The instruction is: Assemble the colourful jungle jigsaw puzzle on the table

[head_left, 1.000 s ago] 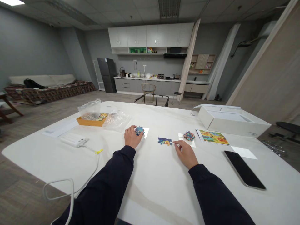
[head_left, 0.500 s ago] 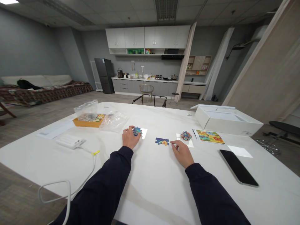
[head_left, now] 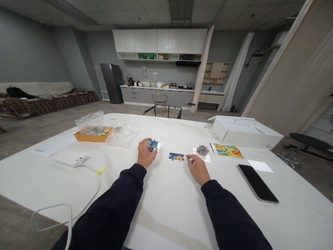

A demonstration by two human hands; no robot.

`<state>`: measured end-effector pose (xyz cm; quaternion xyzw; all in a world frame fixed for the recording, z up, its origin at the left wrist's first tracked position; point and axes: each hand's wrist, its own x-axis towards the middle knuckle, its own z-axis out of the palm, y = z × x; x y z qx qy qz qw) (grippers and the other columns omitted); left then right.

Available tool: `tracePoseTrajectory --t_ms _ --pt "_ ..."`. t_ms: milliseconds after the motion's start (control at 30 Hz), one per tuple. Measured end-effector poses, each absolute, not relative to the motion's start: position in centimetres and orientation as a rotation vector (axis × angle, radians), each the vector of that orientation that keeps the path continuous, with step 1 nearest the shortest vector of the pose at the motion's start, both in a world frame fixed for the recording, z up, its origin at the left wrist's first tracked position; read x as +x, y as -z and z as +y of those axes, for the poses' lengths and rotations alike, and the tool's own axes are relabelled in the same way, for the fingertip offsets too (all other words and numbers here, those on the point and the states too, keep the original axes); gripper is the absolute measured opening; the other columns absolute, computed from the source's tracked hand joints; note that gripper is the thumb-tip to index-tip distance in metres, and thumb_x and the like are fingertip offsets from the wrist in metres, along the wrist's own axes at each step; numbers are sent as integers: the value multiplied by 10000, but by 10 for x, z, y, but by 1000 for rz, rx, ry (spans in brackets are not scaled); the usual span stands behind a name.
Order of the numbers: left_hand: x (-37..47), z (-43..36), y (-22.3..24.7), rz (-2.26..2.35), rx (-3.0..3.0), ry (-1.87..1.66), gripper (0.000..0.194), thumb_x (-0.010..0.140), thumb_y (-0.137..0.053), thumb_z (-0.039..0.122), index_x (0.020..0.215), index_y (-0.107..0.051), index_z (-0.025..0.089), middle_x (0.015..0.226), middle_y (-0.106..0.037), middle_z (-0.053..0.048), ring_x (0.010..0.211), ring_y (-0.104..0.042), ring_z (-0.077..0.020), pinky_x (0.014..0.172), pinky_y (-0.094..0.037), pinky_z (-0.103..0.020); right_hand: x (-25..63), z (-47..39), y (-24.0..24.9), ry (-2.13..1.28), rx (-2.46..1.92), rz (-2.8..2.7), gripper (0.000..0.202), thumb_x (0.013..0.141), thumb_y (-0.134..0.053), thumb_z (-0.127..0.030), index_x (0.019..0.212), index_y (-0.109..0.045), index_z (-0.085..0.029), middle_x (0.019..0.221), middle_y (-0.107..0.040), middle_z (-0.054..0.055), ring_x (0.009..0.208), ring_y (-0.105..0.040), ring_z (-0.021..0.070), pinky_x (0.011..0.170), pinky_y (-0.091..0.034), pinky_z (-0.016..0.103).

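On the white table, a small joined strip of blue jigsaw pieces [head_left: 176, 157] with a yellow-orange shape lies flat between my hands. My left hand [head_left: 146, 154] has its fingers curled around a stack of jigsaw pieces [head_left: 154, 143], partly hidden behind the fingers. Just off the strip's right end, my right hand [head_left: 198, 168] rests with bent fingers slightly apart and nothing visible in them. Beyond it sits a second pile of jigsaw pieces [head_left: 202, 150] on a bright patch of the table.
A colourful picture sheet [head_left: 227, 150] lies in front of a white box [head_left: 244, 133] at right, with a black phone [head_left: 257, 183] nearer me. At left are a yellow tray [head_left: 91, 138] of pieces, clear plastic bags [head_left: 123, 135], and a white power bank [head_left: 71, 158] with a cable.
The head view has shifted slightly, moving everything a little left. My right fingertips have lifted or drawn a bit back from the strip's edge. My left hand stays at its stack.
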<state>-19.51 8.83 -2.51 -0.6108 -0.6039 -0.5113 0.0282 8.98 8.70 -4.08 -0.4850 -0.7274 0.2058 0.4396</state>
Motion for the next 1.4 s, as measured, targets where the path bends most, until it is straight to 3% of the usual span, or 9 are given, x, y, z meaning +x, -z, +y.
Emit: tracePoseTrajectory --t_ms 133,200,300,433,600,800,1033,1400 --pt "-130 65 20 -1561 -2275 1617 526 801 -750 194 1257 -491 239 1237 -599 -89 1218 -547 -279 1099 -449 -466 77 91 40 -978 -1088 -1464 453 881 -626 -532 1172 -660 -186 962 -759 100 736 -693 221 603 -533 327" --pt "-104 58 24 -1507 -2449 1582 565 793 -776 212 1276 -482 243 1259 -595 -90 1236 -537 -283 1085 -460 -463 77 95 44 -1080 -1050 -1367 479 805 -715 -514 1147 -636 -187 890 -758 75 727 -709 223 597 -546 319" --pt "-92 57 33 -1530 -2607 1475 622 770 -813 242 1300 -486 244 1312 -580 -101 1259 -527 -305 1090 -452 -488 85 104 54 -934 -1150 -1309 385 713 -783 -422 990 -654 -189 785 -730 46 719 -713 221 675 -581 346" --pt "-103 63 41 -1677 -2661 1263 516 810 -757 217 1272 -530 247 1315 -611 -86 1278 -514 -304 1096 -429 -500 100 120 65 -734 -1274 -1381 256 736 -732 -392 884 -690 -187 823 -739 83 778 -722 243 762 -593 399" --pt "-106 62 40 -1683 -2722 983 343 888 -669 255 1224 -603 278 1417 -599 -57 1353 -455 -307 1103 -390 -517 100 140 65 -617 -1260 -1506 241 780 -671 -372 920 -708 -179 885 -764 104 790 -713 247 789 -582 417" --pt "-104 60 39 -1689 -2722 861 330 921 -632 290 1249 -606 273 1430 -597 -62 1342 -464 -307 1085 -392 -513 96 141 61 -381 -1289 -1740 202 866 -606 -340 923 -729 -190 916 -767 94 813 -678 258 884 -529 463" --pt "-106 62 43 -1686 -2726 858 344 932 -629 301 1274 -602 285 1443 -590 -53 1360 -453 -298 1098 -384 -515 105 125 65 -251 -1231 -1991 311 812 -615 -156 1107 -708 -194 1143 -731 100 1172 -583 303 1087 -429 492" --pt "-107 64 45 -1681 -2752 904 359 937 -612 287 1295 -602 290 1450 -594 -54 1393 -426 -294 1120 -369 -526 137 113 61 -285 -1275 -2000 237 805 -679 -140 1030 -715 -206 1077 -716 94 1111 -622 288 1055 -463 483"
